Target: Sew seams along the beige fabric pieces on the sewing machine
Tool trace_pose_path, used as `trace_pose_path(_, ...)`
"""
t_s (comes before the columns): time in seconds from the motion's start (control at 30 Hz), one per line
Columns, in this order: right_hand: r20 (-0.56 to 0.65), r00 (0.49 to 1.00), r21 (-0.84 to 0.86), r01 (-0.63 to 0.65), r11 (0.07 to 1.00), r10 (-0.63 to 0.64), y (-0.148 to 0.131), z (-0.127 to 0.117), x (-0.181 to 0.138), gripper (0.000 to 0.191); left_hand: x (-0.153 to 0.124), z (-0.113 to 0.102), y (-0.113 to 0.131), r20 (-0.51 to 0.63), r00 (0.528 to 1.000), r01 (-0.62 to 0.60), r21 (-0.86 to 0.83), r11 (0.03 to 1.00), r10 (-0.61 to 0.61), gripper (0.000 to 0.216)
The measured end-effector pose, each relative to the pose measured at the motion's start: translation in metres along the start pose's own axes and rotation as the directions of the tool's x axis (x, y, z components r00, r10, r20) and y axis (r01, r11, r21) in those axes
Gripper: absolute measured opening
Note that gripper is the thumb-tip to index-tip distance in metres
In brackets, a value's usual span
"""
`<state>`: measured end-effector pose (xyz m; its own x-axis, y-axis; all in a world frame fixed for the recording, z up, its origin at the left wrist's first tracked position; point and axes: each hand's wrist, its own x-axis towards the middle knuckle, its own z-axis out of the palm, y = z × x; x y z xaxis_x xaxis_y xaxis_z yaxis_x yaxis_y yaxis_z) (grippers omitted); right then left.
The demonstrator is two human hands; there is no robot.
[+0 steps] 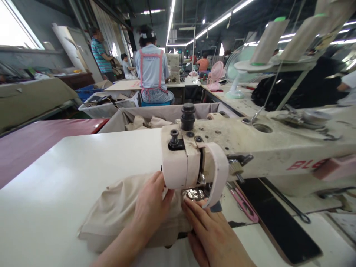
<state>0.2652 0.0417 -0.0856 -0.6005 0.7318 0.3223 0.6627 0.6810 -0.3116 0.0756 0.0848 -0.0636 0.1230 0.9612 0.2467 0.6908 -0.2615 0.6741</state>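
Note:
Beige fabric (119, 200) lies in loose folds on the white table, its right part under the head of a sewing machine (178, 159). My left hand (151, 204) rests over the fabric, fingers stretched along the left side of the machine head and thumb apart from them; some fingertips are hidden. Flat on the fabric's right edge lies my right hand (210, 230), its fingertips close to the metal presser foot (194, 193). A pale curved guard (218, 174) arches above those fingers. Whatever is under both palms is hidden.
Pink thread snips (244, 204) and a black strip (278, 218) lie right of the machine. Behind the table stands a grey bin (116, 124) with beige fabric inside. Thread cones (269, 40) stand at upper right. A person in a pink-strapped apron (151, 70) sits ahead.

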Motion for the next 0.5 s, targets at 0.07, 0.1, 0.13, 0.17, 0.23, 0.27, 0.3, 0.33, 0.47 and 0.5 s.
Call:
trace_pose_path(0.07,0.016,0.999,0.062,-0.035,0.997,0.034,-0.002,-0.001,-0.001,0.052,-0.021,-0.004,0.005,0.131,0.979,-0.158,0.001,0.987,0.156,0.020)
trace_pose_path(0.1,0.011,0.998,0.100,-0.065,0.993,0.064,-0.003,-0.003,-0.001,0.051,-0.029,-0.006,0.007,0.211,0.952,-0.228,-0.001,0.974,0.223,0.017)
trace_pose_path(0.13,0.003,0.995,0.140,-0.096,0.985,0.097,-0.004,-0.005,-0.002,0.048,-0.036,-0.007,0.008,0.277,0.924,-0.273,-0.005,0.962,0.263,0.014)
trace_pose_path(0.17,-0.007,0.991,0.181,-0.127,0.975,0.130,-0.005,-0.007,-0.002,0.044,-0.040,-0.008,0.009,0.326,0.904,-0.289,-0.011,0.957,0.277,0.014)
trace_pose_path(0.23,-0.041,0.984,0.263,-0.156,0.952,0.172,-0.008,-0.012,-0.005,0.033,-0.041,-0.010,0.009,0.358,0.903,-0.240,-0.037,0.970,0.237,0.019)
trace_pose_path(0.27,-0.054,0.983,0.298,-0.151,0.943,0.174,-0.009,-0.014,-0.007,0.029,-0.038,-0.011,0.009,0.358,0.912,-0.196,-0.050,0.979,0.201,0.022)
trace_pose_path(0.3,-0.065,0.985,0.318,-0.134,0.939,0.163,-0.010,-0.015,-0.009,0.028,-0.035,-0.012,0.009,0.352,0.922,-0.152,-0.054,0.987,0.161,0.026)
trace_pose_path(0.33,-0.070,0.988,0.320,-0.108,0.941,0.138,-0.011,-0.016,-0.012,0.030,-0.032,-0.014,0.009,0.351,0.928,-0.115,-0.049,0.992,0.125,0.030)
trace_pose_path(0.47,0.002,1.000,0.194,-0.013,0.981,0.013,-0.015,-0.014,-0.019,0.052,-0.031,-0.017,0.009,0.413,0.895,-0.176,-0.018,0.984,0.167,0.016)
trace_pose_path(0.5,0.040,0.999,0.164,-0.013,0.986,0.006,-0.015,-0.013,-0.020,0.054,-0.034,-0.017,0.009,0.436,0.872,-0.240,-0.018,0.971,0.223,0.015)
